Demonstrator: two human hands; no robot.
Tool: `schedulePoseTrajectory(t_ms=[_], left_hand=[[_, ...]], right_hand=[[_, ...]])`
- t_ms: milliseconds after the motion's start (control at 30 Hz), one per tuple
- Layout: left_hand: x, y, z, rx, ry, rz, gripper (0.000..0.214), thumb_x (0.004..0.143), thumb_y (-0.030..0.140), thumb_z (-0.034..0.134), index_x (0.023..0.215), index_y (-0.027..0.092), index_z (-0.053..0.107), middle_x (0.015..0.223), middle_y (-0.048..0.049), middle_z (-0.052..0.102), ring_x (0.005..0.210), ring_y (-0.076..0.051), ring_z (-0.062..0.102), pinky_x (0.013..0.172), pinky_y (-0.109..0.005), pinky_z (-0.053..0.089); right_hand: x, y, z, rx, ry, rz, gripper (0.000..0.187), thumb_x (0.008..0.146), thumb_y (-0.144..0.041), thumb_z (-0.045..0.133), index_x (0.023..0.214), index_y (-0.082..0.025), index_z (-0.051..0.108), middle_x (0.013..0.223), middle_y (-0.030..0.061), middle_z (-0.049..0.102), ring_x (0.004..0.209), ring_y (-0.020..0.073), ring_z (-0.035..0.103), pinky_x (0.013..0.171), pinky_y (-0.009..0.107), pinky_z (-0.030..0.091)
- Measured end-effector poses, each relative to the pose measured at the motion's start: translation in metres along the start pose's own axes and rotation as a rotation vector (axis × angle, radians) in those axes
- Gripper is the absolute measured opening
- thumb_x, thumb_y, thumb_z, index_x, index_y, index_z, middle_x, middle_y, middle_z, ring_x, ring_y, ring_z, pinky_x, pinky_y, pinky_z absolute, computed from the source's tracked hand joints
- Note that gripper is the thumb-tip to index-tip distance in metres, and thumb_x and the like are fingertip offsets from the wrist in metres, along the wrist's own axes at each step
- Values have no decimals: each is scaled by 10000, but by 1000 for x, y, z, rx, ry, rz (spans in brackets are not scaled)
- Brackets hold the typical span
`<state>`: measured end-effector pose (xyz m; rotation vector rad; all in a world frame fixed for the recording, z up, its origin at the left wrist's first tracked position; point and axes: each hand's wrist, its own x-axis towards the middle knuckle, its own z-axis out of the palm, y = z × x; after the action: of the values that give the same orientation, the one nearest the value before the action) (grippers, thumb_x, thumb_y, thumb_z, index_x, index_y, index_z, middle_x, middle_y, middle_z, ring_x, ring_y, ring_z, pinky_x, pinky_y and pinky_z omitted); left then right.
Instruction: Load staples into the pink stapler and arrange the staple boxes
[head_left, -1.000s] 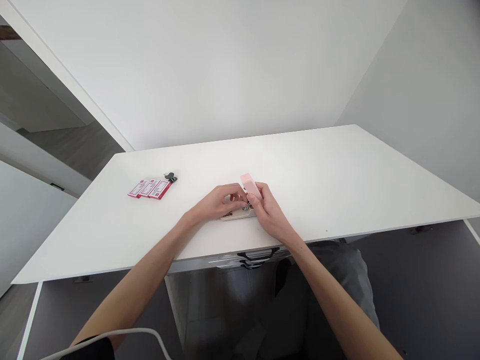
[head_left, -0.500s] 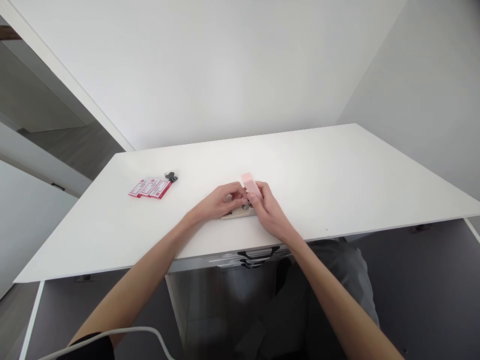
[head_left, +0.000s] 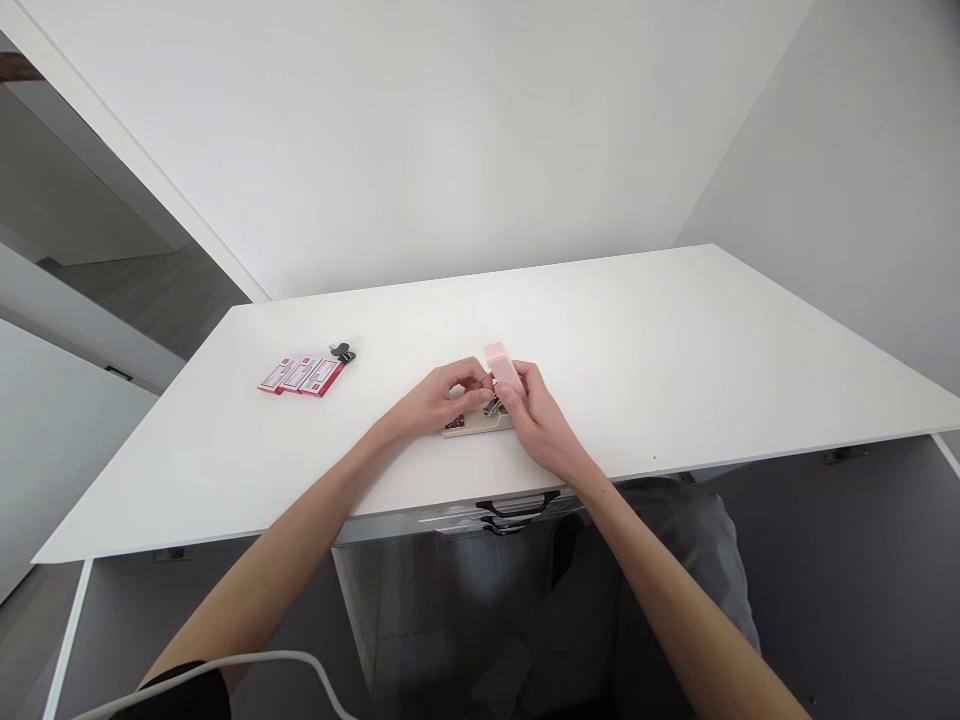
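Observation:
A pink stapler (head_left: 505, 366) is opened up, its pink top tilted upward and a metal part (head_left: 492, 406) showing beneath. My right hand (head_left: 541, 428) is closed around it from the right, thumb lying along the near side. From the left, my left hand (head_left: 442, 397) reaches in with fingers and thumb pinched together at the metal part. Whatever lies between those fingertips is too small to make out. Under both hands a pale beige base (head_left: 480, 424) rests on the desk, with a brown patterned patch at its left end; the fingers hide much of it.
On the left of the white desk (head_left: 675, 350) lie several red-and-white small boxes (head_left: 300, 375), side by side. A small black staple remover (head_left: 343, 352) touches or nearly touches them. Drawers with black handles (head_left: 517, 508) sit below the front edge. A white cable (head_left: 262, 658) crosses my left arm.
My left fingers have shifted slightly up, baring more of the base's brown patterned end and the metal part. My right hand keeps its grip on the stapler.

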<state>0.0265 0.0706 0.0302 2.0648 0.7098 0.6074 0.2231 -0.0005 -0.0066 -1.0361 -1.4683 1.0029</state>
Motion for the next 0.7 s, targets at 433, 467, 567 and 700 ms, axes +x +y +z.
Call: schedulePoseTrajectory(t_ms=[433,467,567,700], left_hand=[[-1,2,-4,110,25,90,253,987,454,670,1028,228,777,1019,-68,692,869,-176,611,773,-315,484],[-2,1,-4,123,20,92,244,971,456,693,1014,233,782,1021,-67,694,876,-178,615,770,-314,484],[-2,1,-4,160,21,92,234,917,467,761,976,242,787,1020,-62,700,882,-182,618,770,-313,483],[-1,1,-4,160,29,77,230,908,455,772,960,231,778,1022,-62,699,878,-182,622,769,-314,485]], right_hand=[[0,-3,1,3,12,1,371,1090,-565,458,1271,-242,482,1284,114,603,1143,250,601,969,432,496],[0,-3,1,3,13,2,373,1089,-570,459,1269,-244,481,1290,115,604,1161,254,600,975,433,497],[-1,-4,0,-10,13,0,378,1085,-583,457,1258,-247,480,1283,115,611,1161,257,602,972,436,503],[-1,-4,0,-13,11,-4,374,1085,-579,457,1249,-244,481,1278,115,611,1151,256,600,976,438,500]])
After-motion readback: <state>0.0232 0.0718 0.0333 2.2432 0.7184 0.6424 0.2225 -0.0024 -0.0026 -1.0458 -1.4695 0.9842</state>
